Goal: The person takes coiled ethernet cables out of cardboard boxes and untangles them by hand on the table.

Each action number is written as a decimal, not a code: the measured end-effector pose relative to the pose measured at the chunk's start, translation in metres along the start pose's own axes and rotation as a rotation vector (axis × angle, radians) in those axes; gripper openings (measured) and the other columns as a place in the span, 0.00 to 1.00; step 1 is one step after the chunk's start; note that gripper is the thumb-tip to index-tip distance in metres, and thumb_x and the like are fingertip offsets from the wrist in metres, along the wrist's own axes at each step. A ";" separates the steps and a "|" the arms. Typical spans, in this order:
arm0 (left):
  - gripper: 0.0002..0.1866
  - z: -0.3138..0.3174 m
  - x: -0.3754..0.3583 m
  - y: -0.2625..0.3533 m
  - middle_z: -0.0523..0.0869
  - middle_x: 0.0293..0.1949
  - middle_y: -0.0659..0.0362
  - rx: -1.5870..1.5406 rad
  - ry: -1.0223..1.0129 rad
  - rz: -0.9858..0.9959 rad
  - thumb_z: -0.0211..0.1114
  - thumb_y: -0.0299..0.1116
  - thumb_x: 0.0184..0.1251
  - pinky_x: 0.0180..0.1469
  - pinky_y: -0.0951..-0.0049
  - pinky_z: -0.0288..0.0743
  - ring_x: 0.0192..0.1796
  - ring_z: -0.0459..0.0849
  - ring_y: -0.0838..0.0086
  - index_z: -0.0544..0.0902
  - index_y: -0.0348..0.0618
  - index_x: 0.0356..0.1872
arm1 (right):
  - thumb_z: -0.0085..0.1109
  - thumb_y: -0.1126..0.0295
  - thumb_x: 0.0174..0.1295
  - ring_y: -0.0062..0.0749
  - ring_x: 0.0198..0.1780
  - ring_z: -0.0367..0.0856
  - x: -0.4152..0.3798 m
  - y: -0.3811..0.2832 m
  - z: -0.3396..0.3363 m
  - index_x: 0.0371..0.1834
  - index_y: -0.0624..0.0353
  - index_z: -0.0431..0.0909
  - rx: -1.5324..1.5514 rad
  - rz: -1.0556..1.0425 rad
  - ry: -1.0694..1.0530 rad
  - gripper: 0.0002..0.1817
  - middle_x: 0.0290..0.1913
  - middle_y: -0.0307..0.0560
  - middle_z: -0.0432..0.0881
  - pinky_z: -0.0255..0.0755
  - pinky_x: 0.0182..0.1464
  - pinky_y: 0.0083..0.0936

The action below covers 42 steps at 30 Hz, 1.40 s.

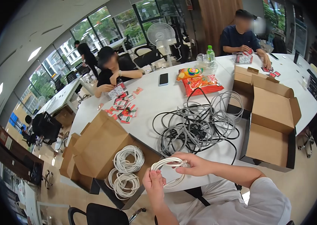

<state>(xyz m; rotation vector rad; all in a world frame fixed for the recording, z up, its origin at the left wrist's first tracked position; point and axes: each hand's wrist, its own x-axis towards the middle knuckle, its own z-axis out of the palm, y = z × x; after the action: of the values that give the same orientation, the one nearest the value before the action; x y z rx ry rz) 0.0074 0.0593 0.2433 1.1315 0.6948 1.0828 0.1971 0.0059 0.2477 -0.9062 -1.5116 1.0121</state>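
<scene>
A coil of white cable (pixel 170 184) is held between my two hands at the table's near edge. My left hand (pixel 154 181) is closed round its left side. The fingers of my right hand (pixel 193 164) pinch its upper right part, near a cable end. Just left of my hands, an open cardboard box (pixel 146 151) holds several coiled white cables (pixel 129 159). Beyond my hands lies a loose tangle of grey and black cables (pixel 197 129).
An open empty box (pixel 270 140) stands right of the tangle. Snack bags (pixel 202 83), a phone (pixel 163 79) and a green-capped bottle (pixel 210 54) lie or stand farther back. Two people sit across the table, handling small boxes near scattered red packets (pixel 126 110).
</scene>
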 end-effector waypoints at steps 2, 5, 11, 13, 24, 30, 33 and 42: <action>0.17 0.003 0.002 -0.004 0.64 0.18 0.70 -0.010 -0.034 -0.009 0.52 0.44 0.77 0.20 0.81 0.60 0.16 0.58 0.88 0.72 0.39 0.36 | 0.52 0.51 0.70 0.29 0.52 0.73 -0.009 0.000 -0.002 0.64 0.63 0.69 0.141 0.062 0.004 0.29 0.51 0.44 0.76 0.66 0.54 0.27; 0.17 0.009 0.007 -0.008 0.63 0.18 0.70 -0.061 -0.080 -0.019 0.51 0.43 0.77 0.20 0.82 0.60 0.15 0.57 0.88 0.73 0.39 0.35 | 0.36 0.49 0.76 0.26 0.55 0.70 -0.020 0.007 -0.008 0.68 0.63 0.65 0.387 0.149 0.049 0.30 0.50 0.42 0.77 0.62 0.58 0.25; 0.17 0.018 0.007 -0.010 0.63 0.18 0.70 -0.078 -0.096 -0.028 0.49 0.42 0.78 0.20 0.82 0.61 0.16 0.57 0.88 0.73 0.38 0.34 | 0.40 0.58 0.76 0.26 0.57 0.70 -0.030 -0.006 -0.014 0.68 0.64 0.65 0.369 0.113 0.027 0.25 0.54 0.44 0.75 0.64 0.61 0.26; 0.17 0.020 0.005 -0.010 0.63 0.17 0.70 -0.090 -0.090 -0.028 0.49 0.42 0.78 0.20 0.82 0.62 0.16 0.58 0.88 0.73 0.38 0.34 | 0.44 0.64 0.75 0.26 0.55 0.72 -0.033 -0.007 -0.016 0.67 0.65 0.65 0.219 0.022 0.010 0.23 0.55 0.43 0.74 0.66 0.59 0.25; 0.17 0.028 -0.014 0.004 0.68 0.19 0.69 -0.035 -0.090 -0.104 0.51 0.42 0.77 0.24 0.84 0.64 0.18 0.62 0.88 0.77 0.35 0.38 | 0.59 0.80 0.61 0.22 0.46 0.77 -0.036 -0.006 0.007 0.63 0.64 0.71 0.098 0.137 0.250 0.25 0.56 0.45 0.72 0.72 0.47 0.17; 0.16 0.027 -0.025 -0.004 0.71 0.21 0.68 -0.015 -0.128 -0.119 0.51 0.38 0.77 0.24 0.84 0.64 0.19 0.64 0.88 0.79 0.32 0.45 | 0.61 0.80 0.57 0.18 0.40 0.75 -0.026 -0.012 0.016 0.59 0.59 0.76 -0.220 0.034 0.486 0.24 0.52 0.45 0.74 0.69 0.39 0.14; 0.16 0.026 -0.028 -0.003 0.72 0.21 0.67 -0.016 -0.136 -0.095 0.51 0.37 0.76 0.23 0.84 0.63 0.18 0.64 0.88 0.79 0.32 0.44 | 0.61 0.81 0.56 0.22 0.45 0.76 -0.028 -0.012 0.017 0.58 0.60 0.76 -0.160 0.130 0.448 0.23 0.56 0.47 0.71 0.70 0.44 0.17; 0.17 0.008 -0.046 0.012 0.67 0.16 0.69 -0.011 0.012 -0.072 0.51 0.34 0.75 0.20 0.84 0.59 0.15 0.59 0.88 0.80 0.28 0.49 | 0.61 0.74 0.59 0.34 0.42 0.79 -0.013 0.004 0.029 0.45 0.63 0.80 -0.131 0.038 0.199 0.11 0.42 0.48 0.80 0.72 0.44 0.27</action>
<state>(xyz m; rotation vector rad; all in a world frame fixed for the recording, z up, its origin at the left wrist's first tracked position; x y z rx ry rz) -0.0059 0.0145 0.2541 1.0835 0.7331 1.0323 0.1706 -0.0089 0.2374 -1.0991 -1.4088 0.8309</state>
